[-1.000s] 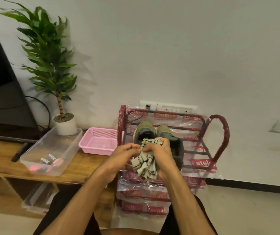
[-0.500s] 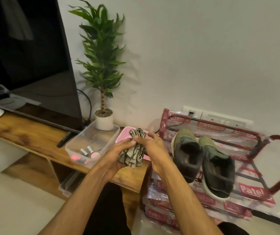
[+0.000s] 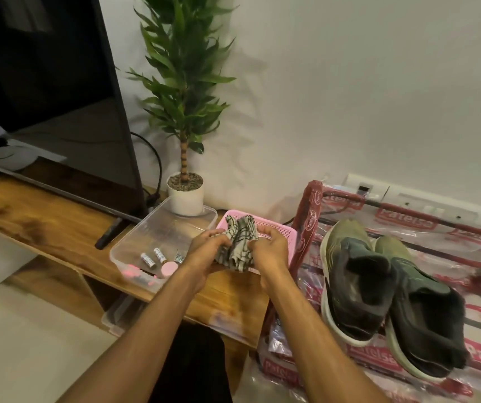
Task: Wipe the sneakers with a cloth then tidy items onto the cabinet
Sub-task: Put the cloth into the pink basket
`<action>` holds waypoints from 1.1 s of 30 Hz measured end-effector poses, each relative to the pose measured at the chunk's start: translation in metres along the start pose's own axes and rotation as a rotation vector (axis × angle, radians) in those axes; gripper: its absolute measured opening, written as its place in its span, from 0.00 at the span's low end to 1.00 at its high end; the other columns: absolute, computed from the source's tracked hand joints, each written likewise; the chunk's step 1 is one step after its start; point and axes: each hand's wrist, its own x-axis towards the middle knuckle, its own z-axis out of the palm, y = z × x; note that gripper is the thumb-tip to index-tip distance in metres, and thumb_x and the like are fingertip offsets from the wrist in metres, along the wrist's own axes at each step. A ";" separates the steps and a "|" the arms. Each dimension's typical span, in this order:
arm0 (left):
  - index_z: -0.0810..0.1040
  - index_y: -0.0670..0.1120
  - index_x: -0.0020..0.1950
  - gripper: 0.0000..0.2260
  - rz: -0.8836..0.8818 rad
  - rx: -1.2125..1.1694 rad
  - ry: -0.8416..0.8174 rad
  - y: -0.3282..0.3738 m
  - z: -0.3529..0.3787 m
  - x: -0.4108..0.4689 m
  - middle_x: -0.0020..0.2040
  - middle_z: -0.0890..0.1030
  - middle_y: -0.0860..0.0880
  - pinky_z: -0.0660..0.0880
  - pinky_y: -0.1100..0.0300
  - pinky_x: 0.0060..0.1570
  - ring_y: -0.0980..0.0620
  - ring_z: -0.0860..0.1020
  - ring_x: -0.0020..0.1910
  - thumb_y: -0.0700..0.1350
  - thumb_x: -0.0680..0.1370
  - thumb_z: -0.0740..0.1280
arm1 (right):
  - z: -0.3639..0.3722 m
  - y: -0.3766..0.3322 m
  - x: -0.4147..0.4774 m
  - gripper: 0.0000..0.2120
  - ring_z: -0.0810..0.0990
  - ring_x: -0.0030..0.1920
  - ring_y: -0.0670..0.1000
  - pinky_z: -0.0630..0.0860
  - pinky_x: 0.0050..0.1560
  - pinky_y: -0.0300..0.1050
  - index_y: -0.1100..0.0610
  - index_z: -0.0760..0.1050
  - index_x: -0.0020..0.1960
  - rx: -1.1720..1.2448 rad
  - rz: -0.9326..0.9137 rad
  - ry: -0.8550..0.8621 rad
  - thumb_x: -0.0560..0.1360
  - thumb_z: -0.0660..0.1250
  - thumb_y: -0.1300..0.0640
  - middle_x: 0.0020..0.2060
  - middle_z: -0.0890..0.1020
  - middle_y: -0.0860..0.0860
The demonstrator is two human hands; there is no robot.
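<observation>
- The left hand [image 3: 204, 253] and right hand [image 3: 272, 254] both grip a bunched white cloth with dark checks [image 3: 238, 247], fingers curled into it, above the wooden cabinet top [image 3: 44, 225].
- To the right, two olive-and-black sneakers [image 3: 355, 286] lie side by side on a red plastic-wrapped rack [image 3: 309, 216].
- Just behind the cloth sits a pink perforated plastic basket [image 3: 280, 232].
- A potted green plant [image 3: 185, 196] stands by the wall.

Moving the cloth [image 3: 238, 245] leftward off the sneakers [image 3: 358, 286] — now bunching it between left hand [image 3: 204, 253] and right hand [image 3: 271, 253] above the pink basket [image 3: 280, 226] on the worktop [image 3: 44, 225], no longer over the rack [image 3: 309, 216]. Gathering it into upright folds instead of letting it hang below the fingers [image 3: 262, 241]. Leaving both sneakers uncovered at the right — apart from the hands.
</observation>
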 end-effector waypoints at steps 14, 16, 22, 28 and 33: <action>0.74 0.46 0.59 0.12 0.028 0.220 0.127 -0.007 0.007 0.053 0.54 0.81 0.40 0.76 0.58 0.32 0.48 0.79 0.39 0.35 0.77 0.65 | 0.001 0.024 0.076 0.20 0.84 0.45 0.58 0.82 0.49 0.60 0.55 0.78 0.43 -0.068 0.017 0.033 0.75 0.53 0.74 0.52 0.83 0.56; 0.74 0.44 0.60 0.13 0.035 0.225 0.118 -0.010 0.005 0.055 0.56 0.81 0.39 0.77 0.56 0.35 0.48 0.78 0.41 0.34 0.77 0.65 | 0.001 0.030 0.084 0.16 0.84 0.51 0.63 0.81 0.51 0.63 0.55 0.78 0.43 -0.064 0.079 0.031 0.77 0.55 0.70 0.50 0.84 0.57; 0.75 0.45 0.58 0.10 0.069 0.322 0.131 -0.019 0.006 0.051 0.53 0.80 0.46 0.82 0.45 0.48 0.44 0.82 0.50 0.37 0.78 0.65 | 0.004 0.047 0.102 0.16 0.81 0.50 0.55 0.80 0.44 0.48 0.54 0.76 0.52 -0.604 0.075 0.038 0.68 0.77 0.59 0.53 0.81 0.52; 0.78 0.45 0.53 0.09 0.108 0.313 0.169 -0.033 0.015 0.042 0.52 0.82 0.44 0.82 0.48 0.44 0.44 0.83 0.46 0.34 0.76 0.65 | 0.006 0.049 0.100 0.18 0.78 0.55 0.57 0.80 0.52 0.53 0.54 0.74 0.59 -0.792 -0.148 0.088 0.71 0.73 0.60 0.56 0.77 0.53; 0.78 0.46 0.49 0.09 0.113 0.316 0.160 -0.038 0.016 0.041 0.48 0.82 0.44 0.81 0.50 0.39 0.44 0.82 0.40 0.34 0.75 0.66 | 0.006 0.046 0.101 0.13 0.83 0.43 0.52 0.78 0.35 0.42 0.55 0.71 0.59 -0.461 -0.109 0.038 0.76 0.70 0.60 0.50 0.82 0.52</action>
